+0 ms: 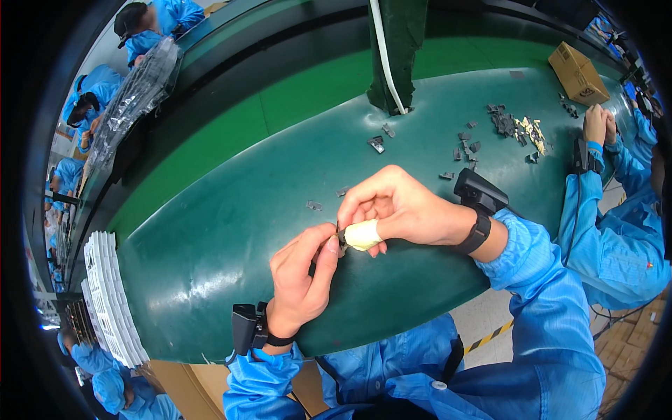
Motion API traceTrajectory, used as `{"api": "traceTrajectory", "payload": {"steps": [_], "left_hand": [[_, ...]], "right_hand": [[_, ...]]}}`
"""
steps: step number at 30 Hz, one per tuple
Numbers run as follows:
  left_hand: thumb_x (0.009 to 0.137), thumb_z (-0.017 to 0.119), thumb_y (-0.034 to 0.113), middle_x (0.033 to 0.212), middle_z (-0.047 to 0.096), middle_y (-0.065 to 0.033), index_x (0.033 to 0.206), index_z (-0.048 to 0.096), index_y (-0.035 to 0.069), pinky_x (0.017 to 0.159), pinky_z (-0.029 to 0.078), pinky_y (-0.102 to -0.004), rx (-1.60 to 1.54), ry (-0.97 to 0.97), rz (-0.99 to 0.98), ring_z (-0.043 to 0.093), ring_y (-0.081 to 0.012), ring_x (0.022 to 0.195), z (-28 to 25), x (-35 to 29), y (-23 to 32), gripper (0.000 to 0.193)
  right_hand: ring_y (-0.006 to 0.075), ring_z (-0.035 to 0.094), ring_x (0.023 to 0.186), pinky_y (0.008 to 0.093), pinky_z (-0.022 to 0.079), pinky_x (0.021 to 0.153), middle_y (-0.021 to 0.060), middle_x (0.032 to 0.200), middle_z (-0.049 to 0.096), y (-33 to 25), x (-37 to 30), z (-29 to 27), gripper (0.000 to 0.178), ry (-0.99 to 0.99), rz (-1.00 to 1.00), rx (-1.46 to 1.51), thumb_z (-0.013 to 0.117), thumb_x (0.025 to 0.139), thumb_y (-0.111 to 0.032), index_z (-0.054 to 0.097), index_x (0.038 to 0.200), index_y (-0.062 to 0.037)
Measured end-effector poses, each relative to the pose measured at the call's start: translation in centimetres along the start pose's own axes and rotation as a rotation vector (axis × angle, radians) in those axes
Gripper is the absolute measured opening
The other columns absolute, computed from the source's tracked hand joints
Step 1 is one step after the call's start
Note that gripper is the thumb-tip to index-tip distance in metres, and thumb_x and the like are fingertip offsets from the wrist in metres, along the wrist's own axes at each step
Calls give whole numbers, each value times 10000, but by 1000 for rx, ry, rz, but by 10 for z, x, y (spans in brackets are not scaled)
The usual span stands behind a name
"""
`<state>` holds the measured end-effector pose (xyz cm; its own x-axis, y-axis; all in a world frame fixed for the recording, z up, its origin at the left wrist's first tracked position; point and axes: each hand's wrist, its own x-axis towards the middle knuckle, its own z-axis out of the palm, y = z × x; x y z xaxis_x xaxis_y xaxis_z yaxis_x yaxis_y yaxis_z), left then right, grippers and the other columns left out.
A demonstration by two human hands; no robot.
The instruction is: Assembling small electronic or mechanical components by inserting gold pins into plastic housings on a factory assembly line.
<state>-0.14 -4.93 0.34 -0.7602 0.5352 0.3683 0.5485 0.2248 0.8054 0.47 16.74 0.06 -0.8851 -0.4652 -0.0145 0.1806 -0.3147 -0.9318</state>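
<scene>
Over the middle of the green tabletop (210,245), my left hand (302,274) and my right hand (413,210) meet at a small dark plastic part (341,238). Both hands pinch it between thumb and fingertips; much of the part is hidden by the fingers. A pale yellow cover (362,235) wraps my right thumb. Just beyond my hands lie two small loose pieces, a grey clip-like piece (313,206) and a darker piece (342,190). Another dark piece (446,176) rests close to my right wrist.
Farther right are a pile of black parts (502,124) and yellow scraps (533,134). A cardboard box (578,74) stands behind a co-worker's hands (596,124). A dark green post (397,56) with a white cable rises at the far edge. Stacked white trays (105,297) stand left.
</scene>
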Motion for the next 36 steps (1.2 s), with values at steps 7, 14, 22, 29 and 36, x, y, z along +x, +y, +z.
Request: {"api": "traceTrajectory", "payload": {"steps": [7,14,22,29,36], "left_hand": [[1014,544,88,767,683,-103,1027,636,-60,616,510,-250,-235,-94,-209,640,-129,669,-7,-1,5,175],[1028,547,94,776,684,-66,1044,646,-29,614,493,-225,-523,-162,-374,623,-92,676,-13,0,3,158],[1035,543,104,776,691,-85,1050,640,-38,611,496,-226,-647,-207,-400,633,-102,675,-14,2,-1,173],[1037,540,105,775,693,-93,1049,636,-41,605,497,-229,-678,-222,-392,633,-105,662,-15,3,-2,175],[1036,535,99,773,693,-96,1048,635,-39,600,495,-229,-693,-221,-402,633,-106,661,-14,3,-1,171]], "right_hand": [[95,671,596,196,517,507,66,754,686,-2,-1,1,137,-11,14,13,703,890,-78,667,950,39],[114,676,593,211,516,504,87,751,690,-8,-1,0,118,-61,51,-4,672,887,-46,664,946,56],[120,679,593,216,519,506,96,760,697,-7,-2,0,117,-75,63,6,662,887,-35,664,955,60],[128,684,595,218,524,509,104,768,702,-7,-2,-1,130,-82,53,31,666,887,-33,661,972,65],[130,686,597,221,525,509,101,764,704,-6,-2,-2,118,-84,53,52,659,889,-20,666,973,62]]}}
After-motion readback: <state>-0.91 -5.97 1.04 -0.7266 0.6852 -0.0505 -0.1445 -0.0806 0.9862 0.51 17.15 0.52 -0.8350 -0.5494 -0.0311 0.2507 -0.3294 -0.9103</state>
